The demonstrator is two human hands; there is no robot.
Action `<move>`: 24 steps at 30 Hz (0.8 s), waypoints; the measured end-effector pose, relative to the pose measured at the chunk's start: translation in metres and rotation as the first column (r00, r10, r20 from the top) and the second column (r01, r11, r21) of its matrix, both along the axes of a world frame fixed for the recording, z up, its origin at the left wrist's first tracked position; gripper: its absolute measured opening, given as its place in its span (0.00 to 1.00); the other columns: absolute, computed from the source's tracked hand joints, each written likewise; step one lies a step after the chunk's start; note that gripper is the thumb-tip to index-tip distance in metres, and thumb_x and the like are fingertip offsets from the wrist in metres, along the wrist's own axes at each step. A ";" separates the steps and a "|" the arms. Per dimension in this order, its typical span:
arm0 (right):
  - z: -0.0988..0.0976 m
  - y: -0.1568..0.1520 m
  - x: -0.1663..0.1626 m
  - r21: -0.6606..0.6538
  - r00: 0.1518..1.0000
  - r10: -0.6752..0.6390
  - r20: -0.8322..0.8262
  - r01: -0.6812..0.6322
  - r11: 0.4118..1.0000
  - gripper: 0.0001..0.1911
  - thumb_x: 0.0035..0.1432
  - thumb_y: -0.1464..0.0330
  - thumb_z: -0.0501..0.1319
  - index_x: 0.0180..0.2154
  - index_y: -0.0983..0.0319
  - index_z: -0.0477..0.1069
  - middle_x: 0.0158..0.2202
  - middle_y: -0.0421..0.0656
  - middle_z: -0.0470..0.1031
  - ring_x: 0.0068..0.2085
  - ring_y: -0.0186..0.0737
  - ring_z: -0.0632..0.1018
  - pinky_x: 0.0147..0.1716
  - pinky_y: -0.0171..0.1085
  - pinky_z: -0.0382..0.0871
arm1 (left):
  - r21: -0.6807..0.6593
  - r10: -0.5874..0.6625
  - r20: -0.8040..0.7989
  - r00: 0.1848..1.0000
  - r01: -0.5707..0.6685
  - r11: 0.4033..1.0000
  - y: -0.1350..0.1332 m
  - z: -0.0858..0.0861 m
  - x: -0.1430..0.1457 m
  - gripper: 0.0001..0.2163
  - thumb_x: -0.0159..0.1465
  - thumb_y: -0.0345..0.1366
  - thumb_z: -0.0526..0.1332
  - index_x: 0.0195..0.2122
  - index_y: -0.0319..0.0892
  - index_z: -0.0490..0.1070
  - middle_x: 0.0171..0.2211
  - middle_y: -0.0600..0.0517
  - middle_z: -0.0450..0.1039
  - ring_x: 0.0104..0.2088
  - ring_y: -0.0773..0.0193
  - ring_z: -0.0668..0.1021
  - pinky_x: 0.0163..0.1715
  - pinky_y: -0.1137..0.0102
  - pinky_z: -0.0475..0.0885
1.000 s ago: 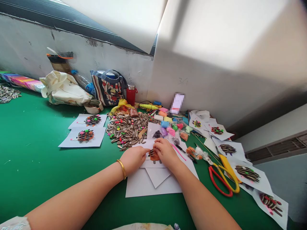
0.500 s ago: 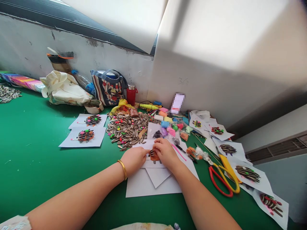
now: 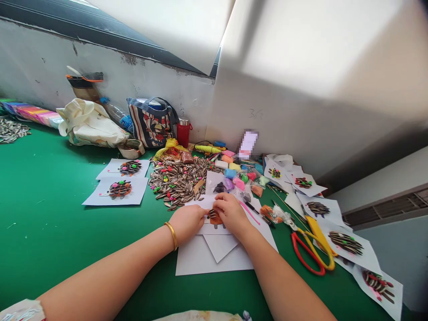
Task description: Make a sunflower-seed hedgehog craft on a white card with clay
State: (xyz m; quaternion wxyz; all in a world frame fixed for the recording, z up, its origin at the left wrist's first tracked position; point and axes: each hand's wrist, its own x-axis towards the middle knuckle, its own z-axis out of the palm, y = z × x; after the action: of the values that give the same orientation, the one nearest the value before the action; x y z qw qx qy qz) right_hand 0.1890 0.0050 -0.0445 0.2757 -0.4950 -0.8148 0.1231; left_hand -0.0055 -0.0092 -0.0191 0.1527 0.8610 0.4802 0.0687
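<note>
Both hands meet over a small orange clay figure (image 3: 214, 218) studded with striped seeds, which lies on a white paper card (image 3: 214, 228). My left hand (image 3: 186, 222), with a gold bangle at the wrist, rests curled on the card and touches the figure's left side. Fingers of my right hand (image 3: 230, 212) are pinched together over the figure's top; what they pinch is hidden. Larger white sheets (image 3: 200, 258) lie under the card on the green table (image 3: 50, 232).
A heap of striped sunflower seeds (image 3: 177, 180) lies just beyond my hands, with coloured clay pieces (image 3: 234, 176) beside it. Finished seed figures on cards sit at left (image 3: 117, 189) and right (image 3: 344, 243). Red and yellow scissors (image 3: 310, 252) lie at right. Bags (image 3: 152, 122) line the wall.
</note>
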 end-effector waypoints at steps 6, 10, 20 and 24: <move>0.000 0.000 -0.001 0.000 1.000 -0.005 0.009 0.005 1.000 0.10 0.57 0.76 0.59 0.31 0.56 0.76 0.43 0.42 0.72 0.46 0.42 0.71 0.45 0.41 0.65 | -0.005 0.001 -0.011 1.000 -0.001 1.000 0.001 0.000 0.000 0.16 0.65 0.32 0.51 0.46 0.47 0.77 0.35 0.45 0.78 0.33 0.57 0.79 0.35 0.67 0.71; -0.001 0.000 0.000 -0.003 1.000 -0.003 0.010 0.003 1.000 0.10 0.57 0.75 0.59 0.32 0.56 0.76 0.43 0.42 0.72 0.46 0.42 0.71 0.45 0.41 0.65 | -0.011 0.011 0.008 1.000 -0.011 1.000 0.002 0.000 -0.001 0.16 0.65 0.33 0.51 0.46 0.48 0.78 0.37 0.45 0.79 0.34 0.56 0.79 0.35 0.66 0.71; -0.005 0.001 0.001 0.005 1.000 0.004 0.004 -0.004 1.000 0.10 0.58 0.75 0.59 0.33 0.56 0.76 0.43 0.42 0.72 0.45 0.42 0.71 0.45 0.41 0.65 | -0.020 0.009 0.025 1.000 -0.009 1.000 0.002 -0.001 -0.002 0.16 0.64 0.33 0.51 0.46 0.47 0.78 0.37 0.45 0.79 0.35 0.56 0.79 0.35 0.67 0.71; -0.004 -0.001 0.002 0.000 1.000 -0.002 -0.002 0.002 1.000 0.09 0.57 0.75 0.59 0.34 0.56 0.76 0.43 0.42 0.73 0.47 0.43 0.71 0.47 0.43 0.65 | -0.010 0.011 0.029 1.000 -0.011 1.000 0.001 -0.001 -0.002 0.17 0.65 0.32 0.51 0.48 0.48 0.76 0.38 0.46 0.79 0.36 0.56 0.80 0.37 0.67 0.71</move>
State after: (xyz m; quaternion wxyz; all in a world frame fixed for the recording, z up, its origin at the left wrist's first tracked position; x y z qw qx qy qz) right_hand 0.1910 0.0043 -0.0482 0.2764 -0.4959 -0.8139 0.1232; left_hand -0.0077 -0.0080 -0.0197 0.1635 0.8565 0.4832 0.0794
